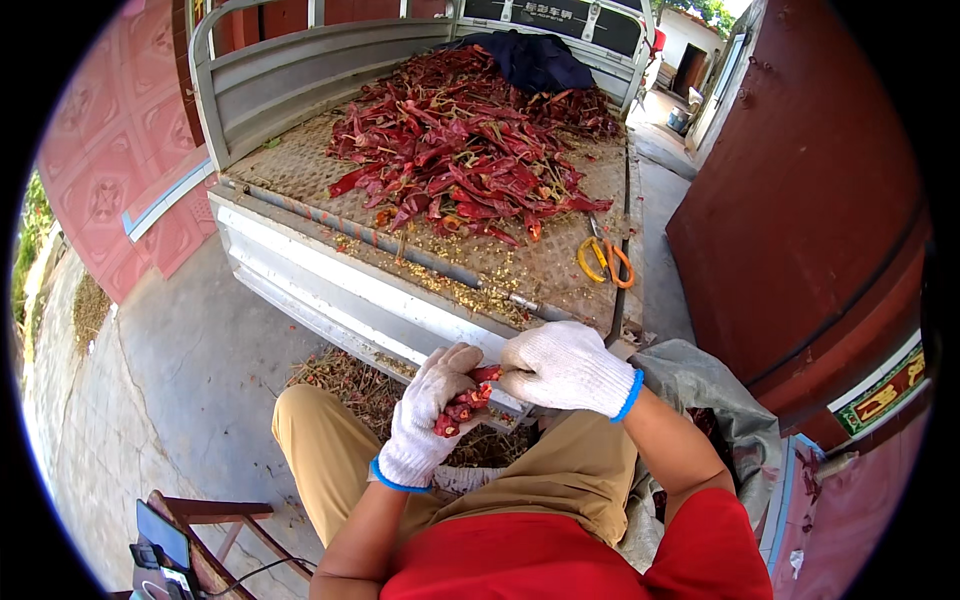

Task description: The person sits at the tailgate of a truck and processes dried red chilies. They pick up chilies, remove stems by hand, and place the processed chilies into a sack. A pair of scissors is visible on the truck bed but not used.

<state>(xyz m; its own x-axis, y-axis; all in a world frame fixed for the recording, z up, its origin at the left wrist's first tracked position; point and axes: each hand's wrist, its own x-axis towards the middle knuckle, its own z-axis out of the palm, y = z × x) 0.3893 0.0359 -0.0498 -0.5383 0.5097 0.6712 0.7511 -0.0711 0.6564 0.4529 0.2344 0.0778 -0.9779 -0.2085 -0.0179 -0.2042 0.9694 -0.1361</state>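
Both of my hands wear white knit gloves with blue cuffs. My left hand [435,412] is closed around several dried red chili peppers [465,405], their cut or broken ends facing right. The fingertips of my right hand [562,367] meet at the end of the topmost pepper; whether they pinch it is hard to see. Beyond my hands, a large heap of dried red chilies [465,150] lies on the metal truck bed [292,169]. Scissors with one yellow and one orange handle [606,262] rest on the bed's right side, near scattered pale seeds [487,296].
Dark blue cloth [536,60] covers the heap's far end. The lowered tailgate [360,289] crosses in front of me. Stems and debris [341,375] lie below, a grey-green sack [712,382] stands at right, and a wooden stool [217,510] holds electronic devices at lower left.
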